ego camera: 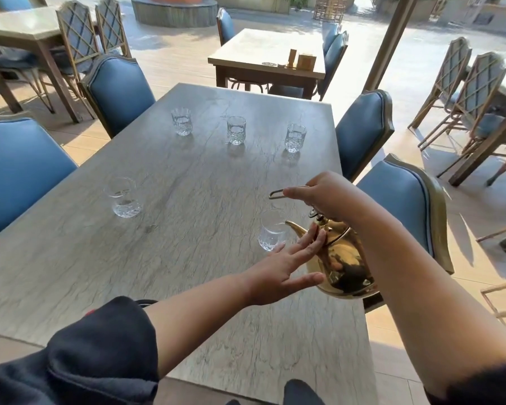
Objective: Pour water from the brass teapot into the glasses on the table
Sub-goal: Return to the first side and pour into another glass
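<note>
At the table's near right, the right hand point(323, 197) clamps the brass teapot's point(343, 264) handle, spout over the nearest glass point(270, 230), while the left hand's point(284, 267) spread fingers steady its lid for pouring.

teapot point(345, 264) right of near glass point(272, 229) | three glasses point(236, 130) behind

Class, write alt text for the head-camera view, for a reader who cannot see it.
A person's right hand holds a shiny brass teapot by its handle, its spout tipped at a clear cut-glass tumbler, while the open left hand steadies the pot's body. Four more tumblers stand on the grey stone-look table, among blue padded chairs.
</note>
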Tool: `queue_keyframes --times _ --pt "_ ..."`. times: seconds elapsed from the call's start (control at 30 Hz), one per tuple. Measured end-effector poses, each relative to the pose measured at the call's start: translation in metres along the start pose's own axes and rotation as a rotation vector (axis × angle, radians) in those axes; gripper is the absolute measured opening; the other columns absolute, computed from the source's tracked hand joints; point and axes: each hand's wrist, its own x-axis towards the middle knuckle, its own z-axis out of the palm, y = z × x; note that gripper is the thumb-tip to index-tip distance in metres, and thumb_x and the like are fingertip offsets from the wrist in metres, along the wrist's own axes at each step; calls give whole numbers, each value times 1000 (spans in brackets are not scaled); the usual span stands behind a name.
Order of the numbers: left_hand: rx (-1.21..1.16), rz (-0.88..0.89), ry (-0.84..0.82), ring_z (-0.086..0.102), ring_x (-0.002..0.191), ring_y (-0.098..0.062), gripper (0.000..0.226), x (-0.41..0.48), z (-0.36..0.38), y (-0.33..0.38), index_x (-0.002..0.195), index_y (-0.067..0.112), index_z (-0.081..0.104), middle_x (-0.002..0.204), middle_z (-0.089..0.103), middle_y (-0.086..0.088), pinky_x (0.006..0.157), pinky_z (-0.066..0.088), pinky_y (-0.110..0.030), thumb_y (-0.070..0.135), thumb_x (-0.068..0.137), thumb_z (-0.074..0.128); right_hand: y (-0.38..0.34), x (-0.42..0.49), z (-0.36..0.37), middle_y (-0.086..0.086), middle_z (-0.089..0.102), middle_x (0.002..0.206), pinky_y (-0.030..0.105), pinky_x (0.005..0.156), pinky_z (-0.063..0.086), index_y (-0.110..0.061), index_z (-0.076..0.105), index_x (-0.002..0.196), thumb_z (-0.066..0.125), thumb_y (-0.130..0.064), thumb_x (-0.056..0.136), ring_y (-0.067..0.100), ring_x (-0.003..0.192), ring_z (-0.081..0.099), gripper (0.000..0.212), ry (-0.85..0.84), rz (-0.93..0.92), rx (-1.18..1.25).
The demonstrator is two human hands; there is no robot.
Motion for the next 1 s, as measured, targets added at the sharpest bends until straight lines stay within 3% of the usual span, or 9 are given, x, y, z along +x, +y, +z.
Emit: queue_keyframes --times 0.1,0.27,0.5,0.6,0.77,1.0 --pt "-3 1 -2 -7 139 -4 65 -2 -1 1 141 42 -10 152 -23 17 116 -9 -38 49 95 34 -1 -1 1 4 55 63 24 52 40 1 67 81 59 -46 85 14 55 48 48 -2 -3 -5" --pt "0 15 4 -6 141 -7 65 -4 0 -2 141 43 -11 151 -24 18 117 -8 -39 49 95 34 -5 -2 2 5 55 63 23 50 38 6 68 91 60 -46 85 13 53 47 53 -2 -8 -22" --pt "2 13 -5 -9 132 1 64 -6 -1 -1 141 44 -10 149 -25 21 111 -10 -28 47 95 35 -7 -4 4 22 69 90 25 53 43 7 69 98 60 -45 85 20 63 54 55 -10 -9 -27" --pt "0 22 -5 -9 135 0 64 -7 -2 -3 141 43 -10 150 -25 20 112 -10 -30 48 95 34 -7 -4 4 23 70 99 33 65 52 7 68 99 59 -45 86 33 78 64 54 -4 -5 -26" --pt "8 35 -8 -8 139 -4 65 -7 -2 -5 141 44 -11 151 -25 19 115 -9 -35 49 95 34 -8 -5 5 23 70 100 23 55 43 6 68 98 58 -44 86 23 73 56 52 -6 3 -16" --pt "12 25 -12 -8 140 -7 65 -8 -2 -3 143 42 -10 151 -24 18 115 -10 -36 50 95 34 -6 -6 5 23 69 100 28 60 48 6 68 99 58 -45 86 30 75 61 54 8 6 -6"
